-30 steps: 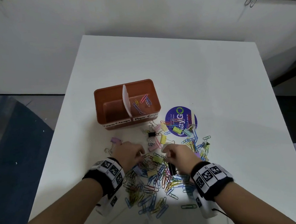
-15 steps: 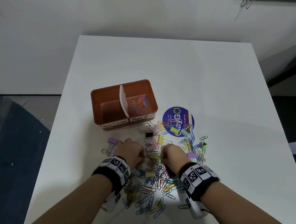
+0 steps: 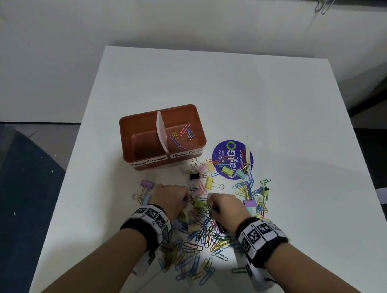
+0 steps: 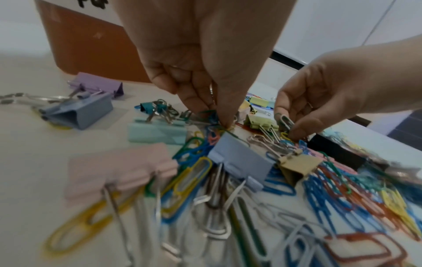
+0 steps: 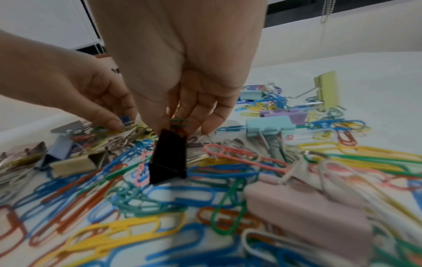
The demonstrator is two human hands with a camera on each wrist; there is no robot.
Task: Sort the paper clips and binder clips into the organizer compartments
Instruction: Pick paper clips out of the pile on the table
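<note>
The orange organizer (image 3: 136, 128) stands mid-table; its left compartment is bare, and its right one holds several paper clips (image 3: 183, 134). A mixed pile of coloured paper clips (image 3: 203, 237) and pastel binder clips (image 3: 209, 183) lies in front of it. My left hand (image 3: 185, 198) reaches into the pile's far edge and pinches blue and green paper clips (image 4: 212, 115) between thumb and fingers. Close beside it, my right hand (image 3: 211, 207) pinches a green paper clip (image 5: 180, 122) just above a black binder clip (image 5: 169, 157).
A round purple sticker (image 3: 232, 159) lies right of the organizer with clips on it. A purple binder clip (image 3: 147, 184) and a blue one (image 4: 77, 112) sit apart to the left. The white table (image 3: 267, 115) ends close behind my forearms.
Both hands have stayed in the pile and edged a little closer together, with their fingers closing on paper clips. The organizer has not moved.
</note>
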